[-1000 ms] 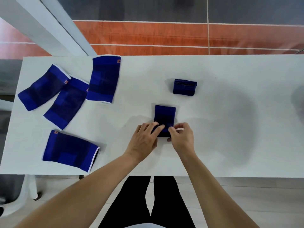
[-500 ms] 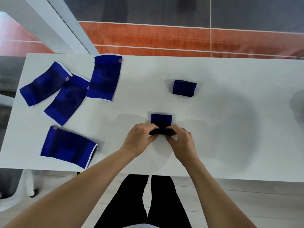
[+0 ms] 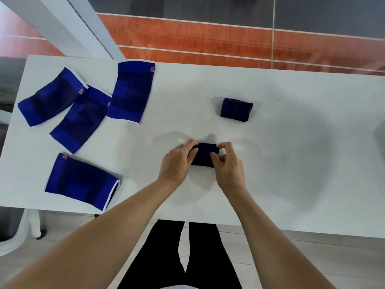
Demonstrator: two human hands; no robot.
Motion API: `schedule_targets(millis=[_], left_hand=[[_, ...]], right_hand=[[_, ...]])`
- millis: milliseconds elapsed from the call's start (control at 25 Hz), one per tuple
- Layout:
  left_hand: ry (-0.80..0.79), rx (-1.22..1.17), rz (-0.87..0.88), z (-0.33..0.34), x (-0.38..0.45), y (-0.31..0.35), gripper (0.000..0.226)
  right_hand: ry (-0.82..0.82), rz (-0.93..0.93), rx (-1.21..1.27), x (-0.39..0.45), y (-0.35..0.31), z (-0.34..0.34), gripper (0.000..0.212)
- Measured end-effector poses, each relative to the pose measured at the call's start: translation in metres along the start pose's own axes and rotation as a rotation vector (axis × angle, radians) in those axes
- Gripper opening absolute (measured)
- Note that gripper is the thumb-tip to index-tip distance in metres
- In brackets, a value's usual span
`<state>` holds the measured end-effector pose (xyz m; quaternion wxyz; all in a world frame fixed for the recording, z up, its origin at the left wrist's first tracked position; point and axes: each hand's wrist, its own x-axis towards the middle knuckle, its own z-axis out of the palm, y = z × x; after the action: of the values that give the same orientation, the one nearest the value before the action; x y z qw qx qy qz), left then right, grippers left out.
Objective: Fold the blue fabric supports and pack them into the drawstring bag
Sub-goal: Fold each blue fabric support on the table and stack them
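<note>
A blue fabric support [image 3: 205,154], rolled into a small bundle, lies on the white table [image 3: 291,163] near its middle front. My left hand [image 3: 179,161] grips the bundle's left end and my right hand [image 3: 228,163] pinches its right end. Farther back sits a second support, folded into a small block [image 3: 236,109]. Several flat, unfolded blue supports lie at the left: one near the front edge [image 3: 81,181], and three fanned out at the back, namely a left one [image 3: 51,97], a middle one [image 3: 80,119] and a right one [image 3: 131,91]. No drawstring bag is in view.
The table's front edge runs just in front of my arms, with my legs in black below it. A white post [image 3: 62,24] rises behind the back left corner. Orange and grey floor tiles lie beyond the far edge. A grey blur touches the right border.
The support under my hands went from a flat upright rectangle to a short rolled bundle. Both hands moved forward with the roll and now hold its ends.
</note>
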<state>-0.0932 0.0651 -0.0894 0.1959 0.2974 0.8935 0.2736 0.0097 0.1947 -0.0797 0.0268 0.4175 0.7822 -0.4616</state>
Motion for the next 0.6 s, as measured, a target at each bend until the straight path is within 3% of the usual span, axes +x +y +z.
schedule_targets(millis=[400, 560, 600], left_hand=[[0.129, 0.115, 0.068, 0.021, 0.001, -0.005, 0.024], [0.173, 0.152, 0.044, 0.022, 0.001, -0.004, 0.021], [0.188, 0.172, 0.031, 0.021, 0.003, -0.004, 0.02]], right_hand=[[0.18, -0.026, -0.24, 0.003, -0.005, 0.017, 0.02], [0.31, -0.407, -0.489, 0.0, 0.005, 0.02, 0.009], [0.281, -0.5, -0.501, -0.004, 0.008, 0.02, 0.017]])
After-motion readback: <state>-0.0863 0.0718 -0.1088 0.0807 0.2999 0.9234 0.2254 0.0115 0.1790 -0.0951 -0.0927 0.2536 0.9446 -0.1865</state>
